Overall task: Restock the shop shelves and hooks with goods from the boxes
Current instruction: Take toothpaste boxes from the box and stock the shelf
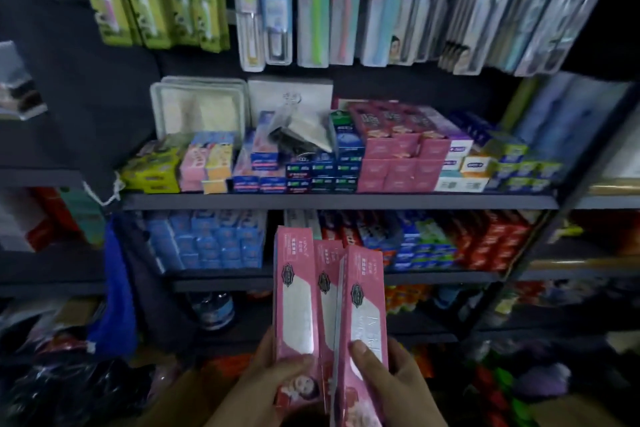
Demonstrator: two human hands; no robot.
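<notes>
You hold three long pink toothpaste boxes (pixel 329 308) upright in front of the shelving, fanned slightly, their lower ends in your hands and their tops reaching up across the lower shelf (pixel 221 282). Your left hand (pixel 266 381) grips the leftmost box from the side, thumb laid across its front near a printed face. Your right hand (pixel 391 381) grips the rightmost box, thumb pressed on its silver panel, fingers wrapped behind. The middle box sits wedged between the other two; which hand bears it, you cannot tell.

Upper shelf (pixel 339 201): a stack of matching pink boxes (pixel 401 163) right of centre, dark blue boxes (pixel 322 173) just beside them on the left, white and green ones (pixel 498 166) on the right. A clear packet (pixel 301 128) lies on top of the blue stacks.

Above, packaged toothbrushes (pixel 346 3) hang in a row. The lower shelf carries light blue boxes (pixel 207 239) and red ones (pixel 491 239). A blue bag (pixel 116 291) hangs at the left.
</notes>
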